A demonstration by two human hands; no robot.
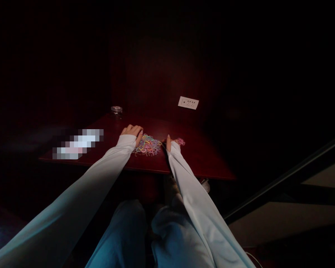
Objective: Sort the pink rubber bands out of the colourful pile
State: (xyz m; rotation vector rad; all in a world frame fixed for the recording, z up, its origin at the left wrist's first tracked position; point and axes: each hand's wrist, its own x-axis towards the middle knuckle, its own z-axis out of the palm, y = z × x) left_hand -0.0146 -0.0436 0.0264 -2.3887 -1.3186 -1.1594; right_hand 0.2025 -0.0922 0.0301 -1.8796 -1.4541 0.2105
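Observation:
A loose pile of small pastel hair ties (pixel 148 145) in several colours lies on the dark red table (pixel 206 163). My left hand (pixel 132 132) rests against the pile's left side, palm down, fingers apart and slightly bent, with nothing visible in its grasp. Just right of the pile is my right hand (pixel 171 143), its thumb standing apart from the finger that shows; the other fingers are mostly hidden. Beyond its outer side sits a small bunch of pink hair ties (pixel 181 141), partly covered by the hand.
Near the table's back left corner stands a clear lidded jar (pixel 116 111). A blurred-out bright object (pixel 78 145) lies at the left edge. On the back panel is a white power socket (pixel 188 102). My knees (pixel 131 219) are below the front edge; surroundings are very dark.

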